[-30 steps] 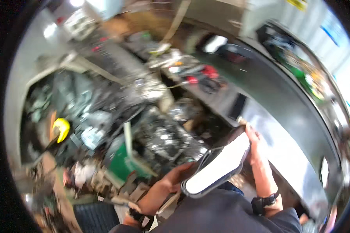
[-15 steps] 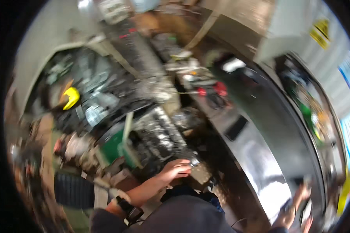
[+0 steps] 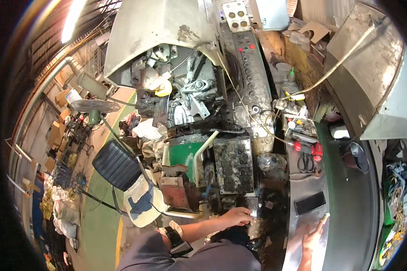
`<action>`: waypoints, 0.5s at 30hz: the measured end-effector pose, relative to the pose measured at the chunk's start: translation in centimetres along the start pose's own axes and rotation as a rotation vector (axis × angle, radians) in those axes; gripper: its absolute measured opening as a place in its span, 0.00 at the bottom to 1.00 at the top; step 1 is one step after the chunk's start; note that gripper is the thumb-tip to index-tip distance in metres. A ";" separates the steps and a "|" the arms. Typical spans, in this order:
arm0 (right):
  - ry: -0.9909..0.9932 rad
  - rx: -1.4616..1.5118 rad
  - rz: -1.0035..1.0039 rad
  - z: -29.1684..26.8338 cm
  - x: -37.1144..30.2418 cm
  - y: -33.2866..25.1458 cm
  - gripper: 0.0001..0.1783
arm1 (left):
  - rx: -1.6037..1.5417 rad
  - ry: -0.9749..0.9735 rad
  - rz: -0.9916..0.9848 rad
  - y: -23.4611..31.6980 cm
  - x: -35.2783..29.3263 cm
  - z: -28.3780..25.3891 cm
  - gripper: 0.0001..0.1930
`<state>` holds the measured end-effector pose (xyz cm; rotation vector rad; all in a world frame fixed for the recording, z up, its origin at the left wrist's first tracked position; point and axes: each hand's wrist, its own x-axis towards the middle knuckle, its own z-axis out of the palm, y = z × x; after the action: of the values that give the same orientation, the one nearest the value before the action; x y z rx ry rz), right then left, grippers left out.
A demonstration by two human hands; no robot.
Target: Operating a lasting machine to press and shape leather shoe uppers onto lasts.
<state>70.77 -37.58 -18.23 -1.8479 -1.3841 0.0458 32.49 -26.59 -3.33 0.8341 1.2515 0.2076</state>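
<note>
My left hand [image 3: 236,217] is above my lap, its fingers curled together beside the dark machine base. Whatever the fingers may hold is too small to make out. Over the shiny metal tabletop [image 3: 295,244] on the right is my right hand [image 3: 313,237], thumb and a finger apart. That finger's tip looks pale; no held object shows clearly. Just beyond this hand lies a flat black pad [image 3: 309,203]. Farther along the tabletop are black-handled scissors [image 3: 305,163] and a red-handled tool [image 3: 308,148]. A greasy block with round fittings [image 3: 233,165] stands ahead of my left hand.
An open machine [image 3: 190,90] with exposed metal arms fills the middle. A dark conveyor belt [image 3: 350,203] runs beyond the tabletop's right edge. At left stand a black-backed chair [image 3: 116,165] and a fan [image 3: 95,106]. A pale hose [image 3: 334,70] crosses the upper right.
The view has swung right-to-left and steadied, so more of the left side shows. My right hand has come in from the belt side to over the tabletop. The left hand remains curled near my lap.
</note>
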 end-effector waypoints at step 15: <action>-0.049 0.511 0.780 -6.0 9.3 -3.0 0.64 | -0.097 -0.131 -0.048 6.2 13.9 3.0 0.29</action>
<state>74.89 -33.15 -8.47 -1.8201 -0.5262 0.7675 41.71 -15.76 -9.52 0.7221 1.1285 0.1702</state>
